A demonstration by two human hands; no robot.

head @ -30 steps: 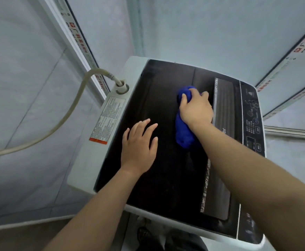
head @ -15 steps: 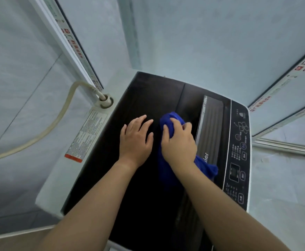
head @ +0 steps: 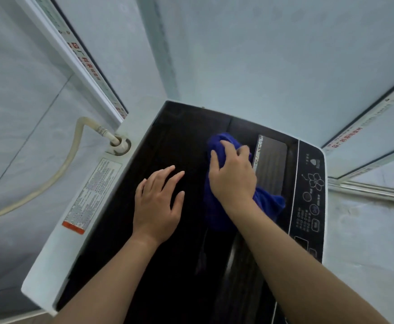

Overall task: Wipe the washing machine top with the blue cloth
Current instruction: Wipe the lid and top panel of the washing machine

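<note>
Blue cloth (head: 217,206) is being pressed against the dark washing machine top (head: 175,141).
Soft, light and bunched, it is being clamped under the curled fingers of the right hand (head: 232,181); the left hand (head: 157,206) is being rested flat, fingers apart, just beside.

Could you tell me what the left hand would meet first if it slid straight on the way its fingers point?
Probably nothing on the dark lid: the left hand points up-right across bare surface, passing left of the blue cloth, toward the wall.
</note>
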